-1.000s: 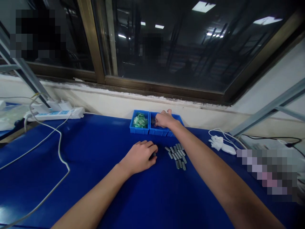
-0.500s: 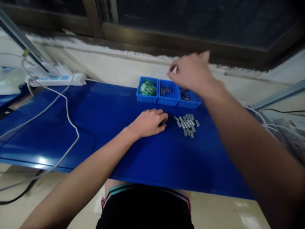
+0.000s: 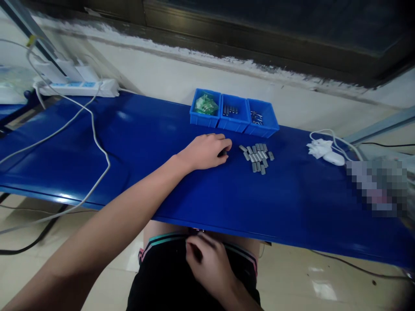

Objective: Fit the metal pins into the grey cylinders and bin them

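My left hand (image 3: 209, 151) rests on the blue tabletop with its fingers curled. Something small and dark shows between thumb and fingers, too hidden to name. Just right of it lies a loose group of small grey metal pieces (image 3: 256, 155), oblong and flat on the table. Low over my lap, in front of the table's near edge, is my right hand (image 3: 209, 261), slightly blurred. Its fingers are bent towards the thumb, and whatever they hold cannot be made out. A small dark thing with bright spots (image 3: 197, 230) shows at the table edge just beyond it.
Three joined blue bins stand at the back: one with green bags (image 3: 205, 104), one with grey metal pieces (image 3: 231, 110), one with small shiny metal parts (image 3: 256, 117). White cables (image 3: 94, 129) and a power strip (image 3: 78, 87) lie left. Crumpled white tissue (image 3: 319, 147) lies right.
My right hand has come back from above the bins down to my lap. My left hand stays on the table. The view has tilted down, and the rightmost bin is uncovered.
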A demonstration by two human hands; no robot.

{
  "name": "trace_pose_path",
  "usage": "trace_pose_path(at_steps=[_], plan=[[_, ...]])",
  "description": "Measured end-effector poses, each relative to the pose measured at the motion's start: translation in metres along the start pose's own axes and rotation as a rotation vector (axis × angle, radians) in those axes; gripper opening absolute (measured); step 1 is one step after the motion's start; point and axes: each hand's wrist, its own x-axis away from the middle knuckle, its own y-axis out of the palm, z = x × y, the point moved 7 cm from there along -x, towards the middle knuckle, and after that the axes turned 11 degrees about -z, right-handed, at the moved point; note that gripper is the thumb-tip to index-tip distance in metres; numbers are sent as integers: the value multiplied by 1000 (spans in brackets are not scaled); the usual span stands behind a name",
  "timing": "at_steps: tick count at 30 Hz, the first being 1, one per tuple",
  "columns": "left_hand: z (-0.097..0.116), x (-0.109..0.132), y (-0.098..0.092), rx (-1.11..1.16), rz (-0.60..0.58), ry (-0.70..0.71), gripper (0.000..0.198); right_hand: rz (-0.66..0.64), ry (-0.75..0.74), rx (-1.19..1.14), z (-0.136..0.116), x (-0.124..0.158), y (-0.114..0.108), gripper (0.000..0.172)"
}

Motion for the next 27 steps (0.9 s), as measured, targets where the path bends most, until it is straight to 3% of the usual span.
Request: trace_pose_path(at_steps=[3, 5, 10, 14, 16, 19, 21, 22, 24, 26, 27], plan=[[-1, 1, 0, 10, -2, -2, 15, -253, 144, 48, 43, -19, 61, 10], [-3, 2, 0, 19, -6, -6, 15, -353, 122, 81, 55, -28, 81, 11], [-5, 2, 0, 33, 7, -10, 14, -425, -112, 140, 51, -25, 99, 10], [-6, 3, 0, 33, 9, -12, 14, -463, -131, 183, 59, -17, 113, 7], [-6, 3, 1, 33, 7, -12, 14, -471, -161, 188, 60, -16, 119, 32], [-5, 3, 1, 31, 12, -11, 14, -455, -142, 200, 64, -14, 122, 88], [-5, 3, 1, 30, 14, -12, 14, -413, -78, 176, 70, -13, 117, 103], [-5, 3, 1, 31, 16, -13, 14, -376, -49, 157, 73, -12, 112, 98], [-5, 2, 1, 33, 21, -12, 14, -333, -42, 139, 73, -10, 102, 67], [-5, 2, 1, 35, 24, -6, 14, -382, -99, 149, 65, -10, 99, 33], [-5, 2, 1, 35, 24, -4, 14, -434, -144, 155, 59, -11, 100, 26]])
